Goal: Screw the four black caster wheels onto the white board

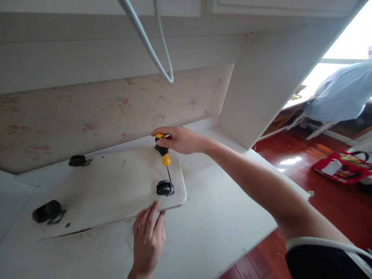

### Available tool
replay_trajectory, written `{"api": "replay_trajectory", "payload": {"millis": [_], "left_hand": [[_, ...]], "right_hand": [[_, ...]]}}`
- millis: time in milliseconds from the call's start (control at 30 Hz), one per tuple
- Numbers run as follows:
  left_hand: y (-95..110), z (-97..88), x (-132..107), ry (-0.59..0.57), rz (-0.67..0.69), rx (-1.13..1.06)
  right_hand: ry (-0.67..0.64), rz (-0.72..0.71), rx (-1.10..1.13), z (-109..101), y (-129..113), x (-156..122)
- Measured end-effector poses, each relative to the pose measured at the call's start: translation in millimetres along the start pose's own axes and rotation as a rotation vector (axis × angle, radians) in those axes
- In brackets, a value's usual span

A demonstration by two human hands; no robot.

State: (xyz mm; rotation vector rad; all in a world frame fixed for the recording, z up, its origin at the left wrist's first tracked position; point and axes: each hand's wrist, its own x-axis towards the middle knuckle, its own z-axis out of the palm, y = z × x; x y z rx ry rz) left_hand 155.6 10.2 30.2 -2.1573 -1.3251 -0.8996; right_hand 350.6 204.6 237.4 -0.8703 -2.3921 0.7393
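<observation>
My right hand (181,140) grips the yellow and black handle of a screwdriver (165,159) from above. Its shaft slants down to the metal plate of a black caster wheel (164,188) near the right end of a pale board (116,193). The very tip is hard to make out behind the wheel. My left hand (149,232) lies with fingers stretched out against the board's near edge, just below that caster, holding nothing. Two more caster wheels sit at the board's left end, one at the back (77,160) and one nearer me (48,211).
The board lies on a white desktop (215,209) against a flowered wall panel (124,102). A white cable (145,37) hangs overhead from the cabinet. At right are a side panel (261,77), a red bag (340,166) on the wooden floor and a cloth-covered chair (340,93).
</observation>
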Motion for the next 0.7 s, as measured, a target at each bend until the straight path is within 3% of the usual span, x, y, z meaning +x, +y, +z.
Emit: {"api": "replay_trajectory", "payload": {"millis": [100, 167, 367, 567, 633, 700], "left_hand": [[-0.1, 0.4, -0.2, 0.003, -0.006, -0.009], [-0.6, 0.5, -0.4, 0.002, -0.007, -0.017], [-0.8, 0.4, -0.2, -0.002, -0.006, -0.014], [0.3, -0.4, 0.1, -0.001, -0.010, -0.016], [-1.3, -1.7, -1.1, -0.010, -0.009, -0.012], [-3.9, -3.3, -3.1, -0.028, -0.005, -0.003]], "right_hand": [[0.157, 0.005, -0.177, 3.0, -1.6, -0.3], [0.190, 0.011, -0.238, 6.3, -2.9, -1.0], [-0.036, -0.036, 0.043, 6.9, -2.0, -3.4], [0.163, -0.010, -0.173, 11.8, -8.3, 0.7], [0.119, -0.044, -0.142, 12.1, -8.7, -0.2], [-0.009, -0.110, -0.027, 10.4, -7.5, -2.7]]}}
